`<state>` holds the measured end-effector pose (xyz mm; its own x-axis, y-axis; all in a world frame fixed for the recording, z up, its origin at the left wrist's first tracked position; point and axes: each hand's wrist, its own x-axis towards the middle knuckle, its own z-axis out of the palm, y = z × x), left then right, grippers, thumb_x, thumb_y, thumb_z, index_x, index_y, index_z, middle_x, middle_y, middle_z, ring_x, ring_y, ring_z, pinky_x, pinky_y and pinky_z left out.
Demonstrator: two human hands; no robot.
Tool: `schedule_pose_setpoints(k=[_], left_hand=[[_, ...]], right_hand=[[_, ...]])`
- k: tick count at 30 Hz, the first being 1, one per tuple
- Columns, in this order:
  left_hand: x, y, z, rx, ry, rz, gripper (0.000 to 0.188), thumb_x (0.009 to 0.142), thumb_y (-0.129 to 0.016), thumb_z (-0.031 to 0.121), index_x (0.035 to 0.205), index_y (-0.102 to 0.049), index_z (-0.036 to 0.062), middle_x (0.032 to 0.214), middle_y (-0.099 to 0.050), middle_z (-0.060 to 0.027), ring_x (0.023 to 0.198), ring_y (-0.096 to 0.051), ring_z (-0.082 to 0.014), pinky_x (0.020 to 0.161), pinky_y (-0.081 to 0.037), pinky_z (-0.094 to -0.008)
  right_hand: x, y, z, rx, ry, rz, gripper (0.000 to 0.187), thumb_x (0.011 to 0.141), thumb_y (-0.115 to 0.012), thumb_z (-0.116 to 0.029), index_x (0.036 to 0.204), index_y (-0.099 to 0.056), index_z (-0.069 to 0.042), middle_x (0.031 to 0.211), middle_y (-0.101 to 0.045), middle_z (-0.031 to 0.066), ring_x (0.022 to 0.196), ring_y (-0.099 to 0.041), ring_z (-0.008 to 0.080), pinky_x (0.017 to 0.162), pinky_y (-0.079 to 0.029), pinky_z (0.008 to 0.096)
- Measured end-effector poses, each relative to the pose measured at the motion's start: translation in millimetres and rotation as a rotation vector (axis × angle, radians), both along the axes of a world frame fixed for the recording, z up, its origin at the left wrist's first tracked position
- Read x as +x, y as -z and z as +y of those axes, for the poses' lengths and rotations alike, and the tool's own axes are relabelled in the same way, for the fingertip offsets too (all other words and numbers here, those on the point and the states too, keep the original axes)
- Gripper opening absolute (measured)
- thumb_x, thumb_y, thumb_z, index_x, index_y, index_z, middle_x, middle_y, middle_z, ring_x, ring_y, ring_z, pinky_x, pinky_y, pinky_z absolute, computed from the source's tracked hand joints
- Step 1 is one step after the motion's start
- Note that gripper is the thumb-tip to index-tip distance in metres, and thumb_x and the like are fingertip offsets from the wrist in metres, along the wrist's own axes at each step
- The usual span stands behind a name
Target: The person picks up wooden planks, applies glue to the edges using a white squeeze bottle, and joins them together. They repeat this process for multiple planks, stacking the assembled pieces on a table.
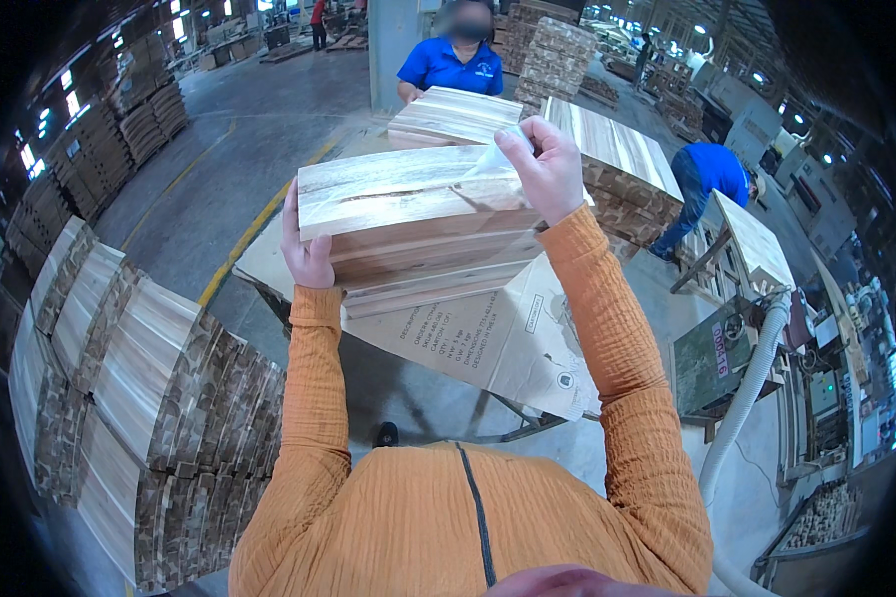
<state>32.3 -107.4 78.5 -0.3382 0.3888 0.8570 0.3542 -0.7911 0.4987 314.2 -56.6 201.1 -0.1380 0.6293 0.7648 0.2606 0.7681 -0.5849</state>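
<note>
In front of me is a stack of wooden boards, its top board pale with a dark streak and a small knot mark. My left hand grips the near left end of that board, thumb on the front edge. Over the board's right end, my right hand is closed in a pinch on a pale translucent sheet, which drapes down onto the wood; its exact kind is unclear. Under the boards lies a flattened brown cardboard carton covering the worktable.
Across the table a person in blue stands by another board stack. A larger stack is to the right, near a bending person. Tall board piles fill the left. A machine with a hose stands right.
</note>
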Motion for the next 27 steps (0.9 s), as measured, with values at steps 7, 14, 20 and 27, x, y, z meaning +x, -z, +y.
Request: schedule_pose_setpoints(k=[7, 14, 20, 27], left_hand=[[1.9, -2.4, 6.2, 0.024, 0.039, -0.019, 0.086, 0.081, -0.056, 0.058, 0.138, -0.036, -0.0043, 0.135, -0.046, -0.0177, 0.125, -0.044, -0.0265, 0.104, -0.033, -0.0364], [1.6, -5.3, 4.8, 0.016, 0.031, -0.004, 0.088, 0.081, -0.056, 0.059, 0.138, -0.035, -0.0050, 0.136, -0.045, -0.0179, 0.126, -0.043, -0.0265, 0.105, -0.032, -0.0364], [1.5, -3.5, 7.5, 0.028, 0.044, -0.025, 0.088, 0.081, -0.056, 0.059, 0.138, -0.035, -0.0052, 0.136, -0.045, -0.0181, 0.126, -0.043, -0.0266, 0.105, -0.032, -0.0365], [-2.0, -1.7, 9.1, 0.026, 0.008, 0.007, 0.089, 0.081, -0.055, 0.061, 0.138, -0.035, -0.0046, 0.136, -0.045, -0.0182, 0.126, -0.043, -0.0266, 0.105, -0.032, -0.0366]], right_hand=[[4.2, -4.3, 3.7, 0.004, 0.029, 0.003, 0.026, 0.081, -0.068, -0.023, 0.071, -0.060, 0.000, 0.056, -0.051, 0.0011, 0.052, -0.044, 0.0074, 0.049, -0.037, 0.0257], [7.7, -5.2, 3.4, 0.030, 0.058, -0.002, 0.025, 0.081, -0.067, -0.023, 0.072, -0.060, -0.001, 0.056, -0.051, 0.0008, 0.052, -0.044, 0.0071, 0.049, -0.037, 0.0253], [10.9, -5.4, 4.5, 0.040, 0.045, 0.022, 0.025, 0.082, -0.067, -0.022, 0.072, -0.059, 0.000, 0.056, -0.051, 0.0008, 0.053, -0.044, 0.0068, 0.049, -0.037, 0.0251], [13.8, -6.5, 4.8, 0.037, 0.066, -0.005, 0.024, 0.082, -0.066, -0.022, 0.072, -0.059, 0.000, 0.057, -0.051, 0.0013, 0.053, -0.044, 0.0071, 0.049, -0.037, 0.0252]])
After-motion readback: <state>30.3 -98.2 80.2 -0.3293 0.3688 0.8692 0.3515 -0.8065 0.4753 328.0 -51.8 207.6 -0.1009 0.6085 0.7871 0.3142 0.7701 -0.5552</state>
